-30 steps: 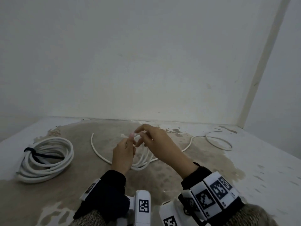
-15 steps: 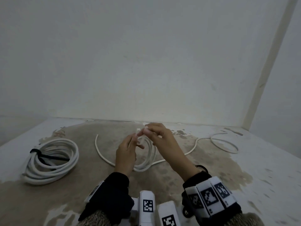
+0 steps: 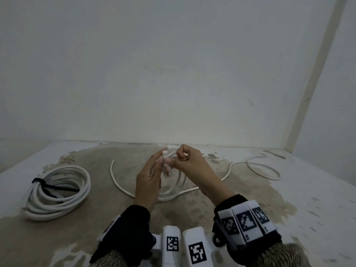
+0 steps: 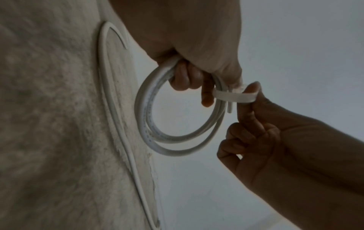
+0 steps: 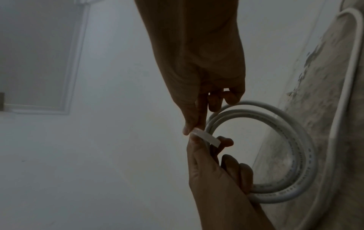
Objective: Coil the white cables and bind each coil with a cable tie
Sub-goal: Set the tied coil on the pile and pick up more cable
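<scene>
My left hand (image 3: 163,165) grips a small coil of white cable (image 4: 142,109) and holds it upright above the floor. A white cable tie (image 4: 234,97) lies over the coil's strands beside my left fingertips. With thumb and forefinger, my right hand (image 3: 175,158) pinches that cable tie (image 5: 205,138). In the right wrist view the right hand (image 5: 190,129) sits just above the left hand (image 5: 206,146), and the coil (image 5: 299,137) hangs to their right. The rest of this cable (image 3: 120,185) trails loose on the floor.
A larger white cable coil (image 3: 57,191), bound with a black tie (image 3: 55,186), lies on the floor at the left. The loose cable ends in a loop (image 3: 264,169) at the right. A white wall (image 3: 173,74) stands close behind, on a stained floor (image 3: 96,218).
Both hands have risen slightly with the small coil. The right hand has closed in on the left fingertips, bringing the white tie across the coil.
</scene>
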